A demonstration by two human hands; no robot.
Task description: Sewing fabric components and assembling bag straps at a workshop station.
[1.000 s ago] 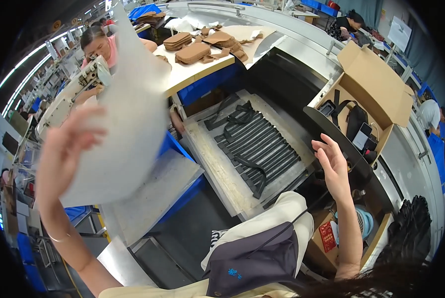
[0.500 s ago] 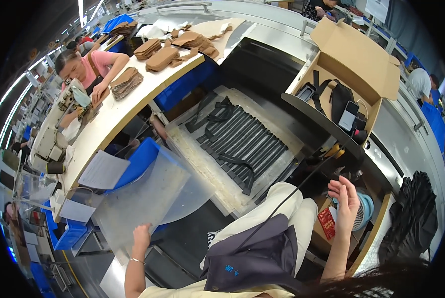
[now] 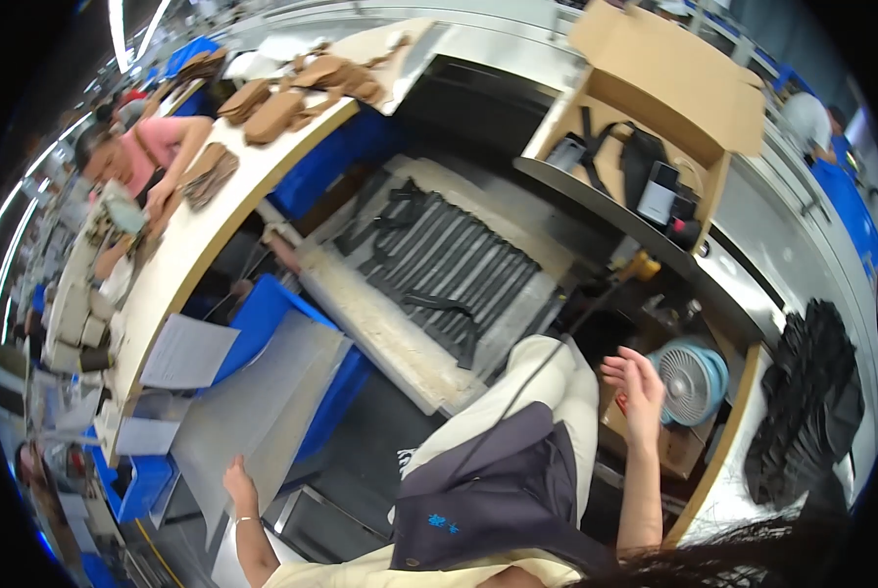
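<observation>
Down at the left, my left hand [image 3: 240,485] is closed on the lower edge of a translucent plastic sheet [image 3: 253,392], which drapes over a blue bin [image 3: 336,412]. My right hand [image 3: 639,390] is raised with loosely bent fingers, holding nothing, beside a small light-blue fan [image 3: 692,382]. Between and beyond my hands, a row of black strips [image 3: 459,260] lies side by side on a pale worn board [image 3: 380,314]. A few looser strips curl across the others.
At the left, a co-worker [image 3: 155,147] sits at a sewing machine [image 3: 81,294]. Brown cut pieces [image 3: 272,118] lie on the curved table [image 3: 219,220]. An open cardboard box [image 3: 708,171] holds a phone and a black strap. Gathered black material [image 3: 806,402] lies at the right.
My left hand has drawn the plastic sheet left and down, off the board's near side and over the blue bin. My right hand moved slightly left. The whole view has shifted.
</observation>
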